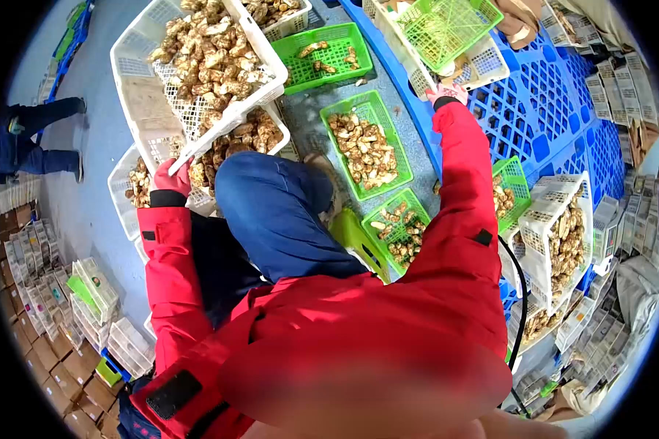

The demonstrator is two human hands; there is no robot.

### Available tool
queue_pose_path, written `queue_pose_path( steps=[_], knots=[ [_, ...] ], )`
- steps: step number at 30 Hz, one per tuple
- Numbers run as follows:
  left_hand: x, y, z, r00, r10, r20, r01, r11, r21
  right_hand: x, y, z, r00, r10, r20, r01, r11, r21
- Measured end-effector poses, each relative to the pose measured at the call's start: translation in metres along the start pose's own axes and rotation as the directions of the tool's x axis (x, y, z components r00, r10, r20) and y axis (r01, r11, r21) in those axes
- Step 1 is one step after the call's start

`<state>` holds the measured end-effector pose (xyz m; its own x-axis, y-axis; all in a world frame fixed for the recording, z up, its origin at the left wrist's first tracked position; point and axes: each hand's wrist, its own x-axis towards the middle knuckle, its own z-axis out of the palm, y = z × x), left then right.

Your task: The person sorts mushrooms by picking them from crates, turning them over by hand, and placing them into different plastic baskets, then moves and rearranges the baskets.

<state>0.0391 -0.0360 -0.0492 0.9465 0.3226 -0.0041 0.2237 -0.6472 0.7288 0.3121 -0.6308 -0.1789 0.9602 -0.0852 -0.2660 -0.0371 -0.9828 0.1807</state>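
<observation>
My left hand (173,177) is closed on the near corner of a big white plastic crate (135,95), which sits tilted on top of other crates. Brown-and-white mushrooms (208,62) are heaped at its far side. On the right, my right hand (447,93) has its fingers curled over the corner of another white crate (488,64), whose top is partly covered by a green basket (446,29). Under the left crate, a second white crate (284,132) holds more mushrooms. Between my arms lie green baskets of mushrooms, one fuller (402,157) and one sparser (421,208).
A green basket (322,77) with a few mushrooms lies ahead. Blue pallets (538,95) cover the right side. More white crates of mushrooms (567,241) stand at right. Stacked boxes (69,366) are at lower left. Another person's legs (47,135) show at far left.
</observation>
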Motion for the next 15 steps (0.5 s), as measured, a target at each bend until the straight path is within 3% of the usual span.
queue_pose_path(
  steps=[2, 4, 6, 7, 9, 10, 11, 12, 13, 15],
  knots=[
    [0.002, -0.040, 0.003, 0.985, -0.169, 0.039, 0.168, 0.877, -0.449, -0.008, -0.012, 0.005, 0.984, -0.014, 0.177, 0.016, 1.000, -0.007],
    [-0.002, 0.010, 0.001, 0.993, -0.099, 0.067, 0.110, 0.975, -0.192, -0.014, -0.027, 0.004, 0.944, -0.023, 0.328, 0.028, 1.000, -0.009],
    [0.010, -0.026, 0.002, 0.966, -0.235, 0.110, 0.253, 0.766, -0.590, -0.043, -0.043, 0.016, 0.955, -0.156, 0.254, 0.117, 0.980, 0.164],
    [0.013, -0.035, -0.001, 0.947, -0.266, 0.182, 0.315, 0.643, -0.698, -0.062, -0.055, 0.020, 0.953, -0.222, 0.205, 0.167, 0.953, 0.252],
    [0.021, -0.055, -0.008, 0.890, -0.324, 0.321, 0.426, 0.337, -0.840, -0.097, -0.078, -0.024, 0.951, -0.168, 0.261, 0.183, 0.983, -0.032],
    [0.019, -0.051, -0.005, 0.893, -0.332, 0.303, 0.415, 0.352, -0.839, -0.085, -0.078, 0.008, 0.968, -0.205, 0.141, 0.187, 0.973, 0.132],
    [0.014, -0.048, -0.003, 0.952, -0.195, 0.234, 0.303, 0.694, -0.653, -0.075, -0.078, 0.039, 0.971, -0.239, 0.020, 0.223, 0.932, 0.287],
    [0.009, -0.032, -0.001, 0.986, -0.054, 0.159, 0.111, 0.920, -0.377, -0.070, -0.087, 0.020, 0.981, -0.172, 0.086, 0.143, 0.952, 0.272],
    [0.011, -0.043, 0.002, 0.965, -0.189, 0.184, 0.262, 0.753, -0.604, -0.062, -0.096, 0.003, 0.983, -0.102, 0.153, 0.061, 0.965, 0.256],
    [0.016, -0.052, 0.000, 0.874, -0.379, 0.304, 0.410, 0.238, -0.881, -0.043, -0.115, -0.053, 0.986, -0.041, 0.160, -0.006, 0.959, 0.284]
  ],
)
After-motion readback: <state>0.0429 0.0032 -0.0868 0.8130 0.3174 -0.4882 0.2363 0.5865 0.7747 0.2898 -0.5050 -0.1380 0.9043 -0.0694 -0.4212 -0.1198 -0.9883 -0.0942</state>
